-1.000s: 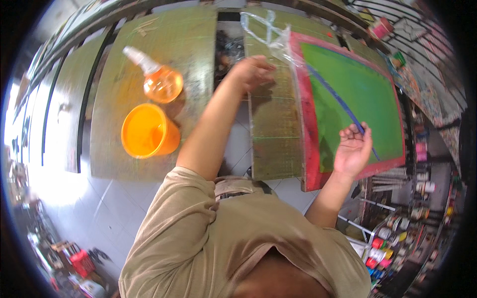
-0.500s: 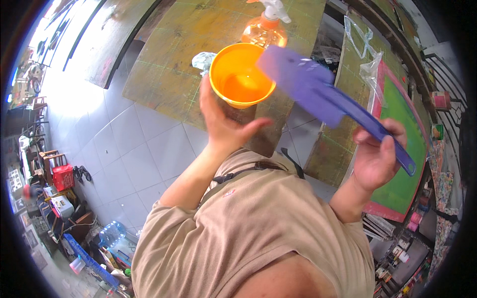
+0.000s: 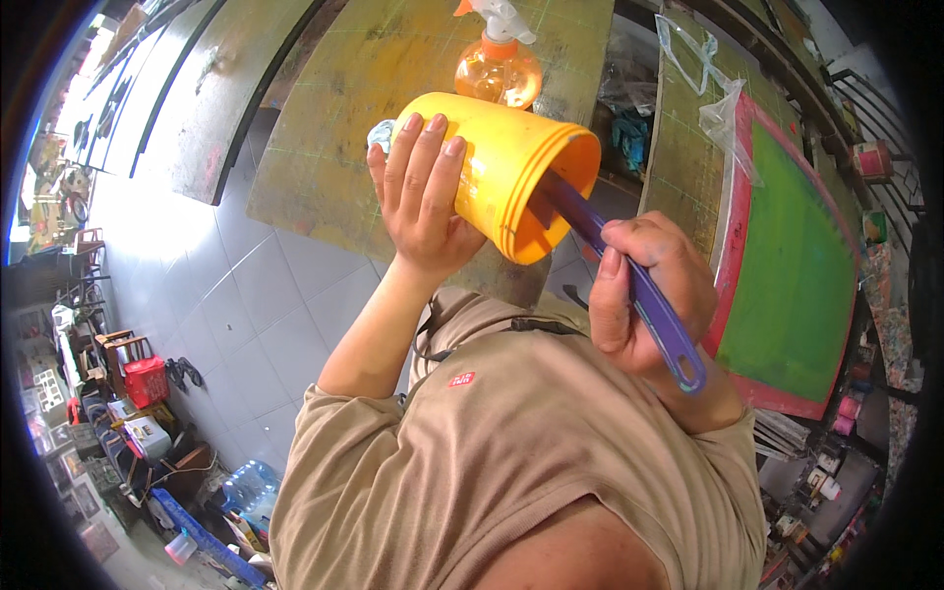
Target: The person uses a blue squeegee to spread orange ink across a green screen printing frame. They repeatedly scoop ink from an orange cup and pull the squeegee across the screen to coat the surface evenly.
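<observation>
My left hand (image 3: 423, 202) supports a yellow plastic tub (image 3: 497, 147) from its left side, fingers laid along the wall. The tub is tipped on its side, and its open mouth faces right and toward me. My right hand (image 3: 664, 285) grips a purple spatula (image 3: 578, 211) by its long handle, which has a hole at the end. The spatula's blade is inside the tub, mostly hidden by the rim. A crumpled pale wad (image 3: 382, 136), perhaps cloth or paper, shows just behind the tub's left end.
A clear spray bottle (image 3: 499, 77) with orange liquid stands beyond the tub on a stained board table (image 3: 324, 147). To the right lies a green panel with a red-pink frame (image 3: 787, 256). Clear plastic film (image 3: 723, 118) lies near it. Water jugs (image 3: 251, 489) stand on the floor, lower left.
The tub has tipped from mouth-up onto its side, mouth to the right. My right hand has moved left and nearer, and the spatula's blade has gone into the tub.
</observation>
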